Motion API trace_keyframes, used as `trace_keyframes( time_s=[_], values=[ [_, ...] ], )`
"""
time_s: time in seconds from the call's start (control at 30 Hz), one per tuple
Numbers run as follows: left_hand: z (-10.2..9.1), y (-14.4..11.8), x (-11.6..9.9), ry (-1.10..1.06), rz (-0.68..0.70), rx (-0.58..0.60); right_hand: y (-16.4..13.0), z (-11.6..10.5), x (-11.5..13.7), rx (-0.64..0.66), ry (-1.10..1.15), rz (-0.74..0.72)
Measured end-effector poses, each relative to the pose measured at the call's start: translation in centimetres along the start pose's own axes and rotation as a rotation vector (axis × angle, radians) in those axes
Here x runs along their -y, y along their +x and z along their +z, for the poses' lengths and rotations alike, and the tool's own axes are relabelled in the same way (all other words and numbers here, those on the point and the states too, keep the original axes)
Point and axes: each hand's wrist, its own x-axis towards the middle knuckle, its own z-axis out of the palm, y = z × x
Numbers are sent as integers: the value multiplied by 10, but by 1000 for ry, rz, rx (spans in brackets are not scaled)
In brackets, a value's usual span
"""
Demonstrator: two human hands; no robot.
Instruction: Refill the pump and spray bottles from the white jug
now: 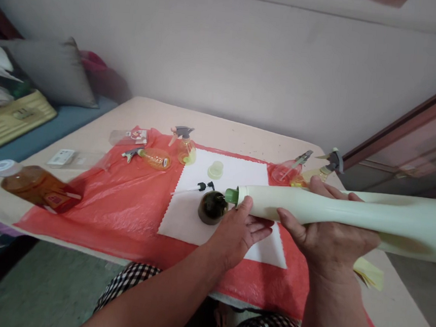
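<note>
A large pale green bottle point(268, 201) lies almost level in the air, its green spout point(232, 196) pointing left. Thumb on top and fingers underneath, my left hand point(237, 234) supports its neck. My right hand point(331, 239) grips its body farther back. The spout meets the mouth of a dark round bottle point(213, 209) standing on a white sheet point(186, 222); whether liquid is flowing is hard to make out. Behind that bottle lies a black pump head point(205, 186) with a pale tube. A translucent pale green cap point(215, 170) rests on the sheet farther back.
Red plastic point(123, 196) covers part of the table. On the left lie a large bottle of amber liquid point(36, 186), a clear bottle point(123, 136) and an orange spray bottle point(157, 158). Another spray bottle point(186, 150) stands behind the sheet. A pink spray bottle point(286, 171) lies at the right.
</note>
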Motion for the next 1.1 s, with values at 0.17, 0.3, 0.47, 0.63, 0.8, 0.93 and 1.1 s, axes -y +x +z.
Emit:
trace_keyframes(
  time_s=[0.17,0.3,0.47,0.63,0.8,0.93,1.1],
  values=[
    [0,1,0,-7,-2,-3,1,-1,1,3,-5,-6],
    [-1,1,1,-6,-7,-1,1,-1,0,-2,-10,-14],
    [0,1,1,-3,-5,-11,1,0,0,-23,-11,-23],
    [0,1,1,-2,1,-3,1,0,-1,-9,-6,-16],
    [-1,1,1,3,4,-3,1,0,0,6,-20,3],
    [-1,2,1,-1,1,10,2,-1,1,-4,-25,-2],
    [-2,3,2,-10,0,10,3,-3,2,1,-13,-2]
  ],
)
